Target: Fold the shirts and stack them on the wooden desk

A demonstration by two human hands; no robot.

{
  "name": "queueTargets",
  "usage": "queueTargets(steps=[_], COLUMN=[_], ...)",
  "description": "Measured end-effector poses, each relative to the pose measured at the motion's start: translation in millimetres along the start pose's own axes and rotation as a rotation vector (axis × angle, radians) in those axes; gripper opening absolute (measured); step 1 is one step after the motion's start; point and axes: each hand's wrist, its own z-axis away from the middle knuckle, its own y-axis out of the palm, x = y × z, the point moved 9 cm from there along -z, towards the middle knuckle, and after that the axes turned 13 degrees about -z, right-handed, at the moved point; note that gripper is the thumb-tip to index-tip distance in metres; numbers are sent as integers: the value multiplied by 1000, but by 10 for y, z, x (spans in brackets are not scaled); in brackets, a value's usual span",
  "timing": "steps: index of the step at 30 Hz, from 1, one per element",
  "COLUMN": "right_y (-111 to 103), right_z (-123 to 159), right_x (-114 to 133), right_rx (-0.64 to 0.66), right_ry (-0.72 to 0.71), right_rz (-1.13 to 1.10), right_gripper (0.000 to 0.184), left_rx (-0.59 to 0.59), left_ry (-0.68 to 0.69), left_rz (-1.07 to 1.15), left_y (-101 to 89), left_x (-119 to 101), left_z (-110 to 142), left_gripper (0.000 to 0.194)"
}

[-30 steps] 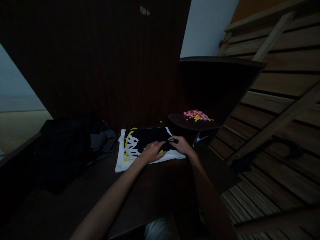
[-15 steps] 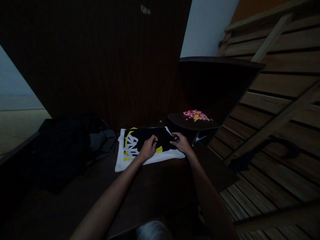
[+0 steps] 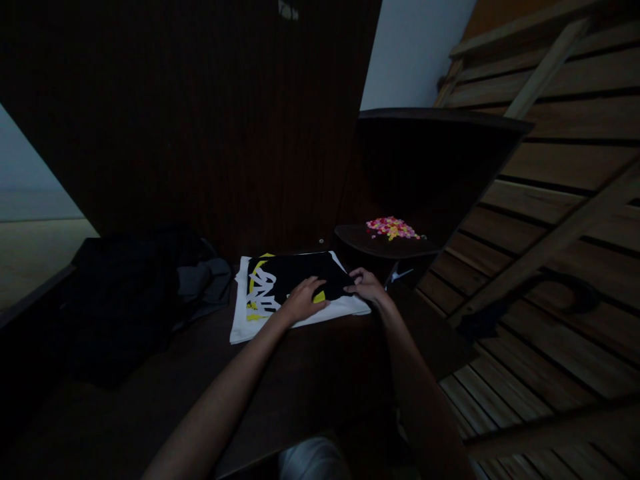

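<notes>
A folded white T-shirt (image 3: 242, 331) lies flat on the dark wooden surface, with a large black panel, yellow patches and white lettering on its upper face. My left hand (image 3: 304, 300) rests on the lower middle of the black panel, its fingers stretched out and the thumb apart. At the shirt's right edge is my right hand (image 3: 370, 287). Its fingers and thumb touch the black part with a gap between them, and no fabric is visibly pinched there.
A heap of small pink, red and yellow pieces (image 3: 393, 228) sits on a rounded dark shelf (image 3: 395, 251) beyond my right hand. Dark crumpled clothes (image 3: 125, 300) lie at the left. A tall dark panel (image 3: 215, 133) rises behind, and wooden slats (image 3: 565, 220) stand at the right.
My left hand has uncurled, its fingers now laid out on the shirt slightly lower. My right hand has shifted a little right and down along the edge. The shirt stays put.
</notes>
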Motion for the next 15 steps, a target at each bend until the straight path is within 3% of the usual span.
queueTargets(steps=[4,8,15], right_y=[-3,-15,48], right_z=[1,59,105], right_x=[-32,18,109], right_rx=[12,13,64], right_ry=[70,107,111], right_rz=[-208,-273,-342], right_gripper=[42,44,29], left_rx=[-45,-51,-69], left_ry=[2,7,70], left_rz=[-7,-54,-280], left_y=[-58,-90,-77], left_x=[-9,-49,-317], left_z=[15,28,-29], left_gripper=[60,69,61])
